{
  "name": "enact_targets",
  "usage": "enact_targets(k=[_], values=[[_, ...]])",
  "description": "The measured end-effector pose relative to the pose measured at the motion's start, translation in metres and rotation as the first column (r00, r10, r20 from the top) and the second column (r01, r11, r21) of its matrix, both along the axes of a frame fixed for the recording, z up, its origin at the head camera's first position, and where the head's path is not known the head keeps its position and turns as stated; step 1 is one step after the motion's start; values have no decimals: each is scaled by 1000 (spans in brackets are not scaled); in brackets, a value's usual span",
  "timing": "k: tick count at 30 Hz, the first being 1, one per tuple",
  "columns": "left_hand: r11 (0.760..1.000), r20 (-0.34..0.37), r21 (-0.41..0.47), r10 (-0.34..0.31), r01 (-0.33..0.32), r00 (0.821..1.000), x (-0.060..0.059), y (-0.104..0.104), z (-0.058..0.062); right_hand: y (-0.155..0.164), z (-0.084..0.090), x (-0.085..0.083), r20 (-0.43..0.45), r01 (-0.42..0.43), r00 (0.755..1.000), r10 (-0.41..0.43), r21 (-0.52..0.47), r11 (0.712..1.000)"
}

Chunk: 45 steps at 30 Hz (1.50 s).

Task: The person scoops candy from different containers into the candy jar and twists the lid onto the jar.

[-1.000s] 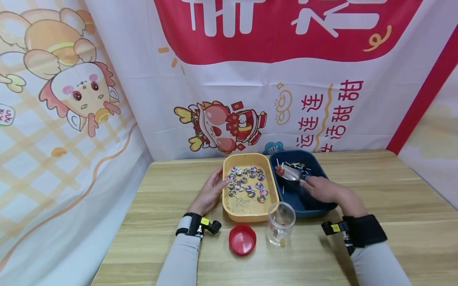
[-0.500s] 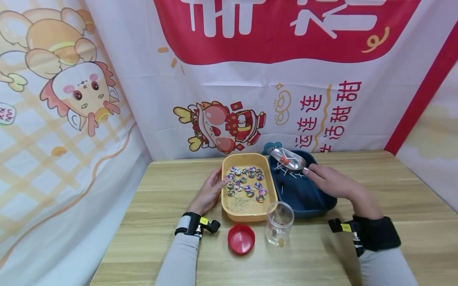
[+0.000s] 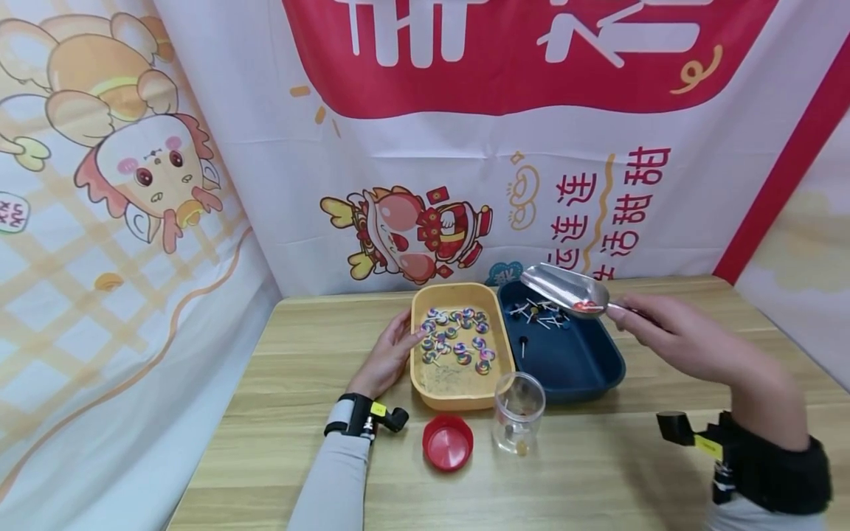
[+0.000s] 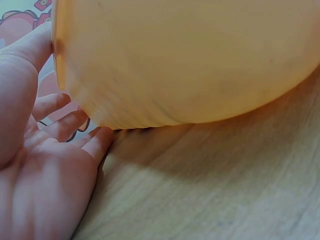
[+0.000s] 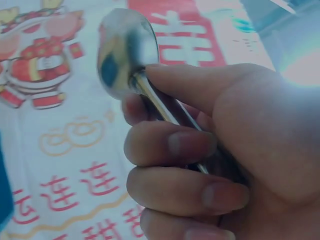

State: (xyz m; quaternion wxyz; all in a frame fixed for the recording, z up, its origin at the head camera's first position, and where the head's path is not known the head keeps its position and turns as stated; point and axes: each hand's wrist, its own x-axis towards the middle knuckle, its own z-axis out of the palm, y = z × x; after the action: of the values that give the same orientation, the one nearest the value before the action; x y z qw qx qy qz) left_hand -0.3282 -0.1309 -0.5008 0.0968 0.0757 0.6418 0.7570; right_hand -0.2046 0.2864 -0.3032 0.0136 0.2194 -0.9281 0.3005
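Note:
My right hand (image 3: 671,332) grips the handle of a metal scoop (image 3: 564,289), raised over the far right of a dark blue tub (image 3: 571,376). Red candy with a white stick lies at the back of the scoop. In the right wrist view, curled fingers wrap the scoop's handle (image 5: 170,107). My left hand (image 3: 387,357) holds the left side of a yellow tub (image 3: 465,403), thumb over the rim and fingers against the outer wall. Several swirl-coloured lollipops (image 3: 458,339) lie in the yellow tub. Dark-headed lollipops with white sticks (image 3: 541,313) lie in the blue tub.
A clear plastic jar (image 3: 519,413) with a few small pieces inside stands before the tubs. Left of it sits a red lid (image 3: 448,444). A printed cloth (image 3: 398,147) hangs behind the wooden table (image 3: 319,332).
My right hand has lifted the scoop out of the blue tub and moved it up and right. The red candy has slid toward the scoop's handle end. The left hand has stayed put.

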Motion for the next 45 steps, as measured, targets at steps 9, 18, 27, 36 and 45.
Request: enact_targets(k=[9,18,27,36,45], values=[[1000,1,1,-6,6,1000,1,1,1,2,16,29,-27,24,999,-23,48,999],[1000,-16,3,-17,17,1000,-1,1,1,17,21,45,55,34,997,-45,193,981],[1000,-8,-9,-18,18,1000,0,0,0,24,17,48,208,-77,978,26,239,968],[1000,2,-4,-6,6,1000,0,1,1,21,14,41,290,-147,954,80,219,965],[1000,11,-18,1,-1,1000,1,1,3,24,11,40,292,-172,950,108,204,964]])
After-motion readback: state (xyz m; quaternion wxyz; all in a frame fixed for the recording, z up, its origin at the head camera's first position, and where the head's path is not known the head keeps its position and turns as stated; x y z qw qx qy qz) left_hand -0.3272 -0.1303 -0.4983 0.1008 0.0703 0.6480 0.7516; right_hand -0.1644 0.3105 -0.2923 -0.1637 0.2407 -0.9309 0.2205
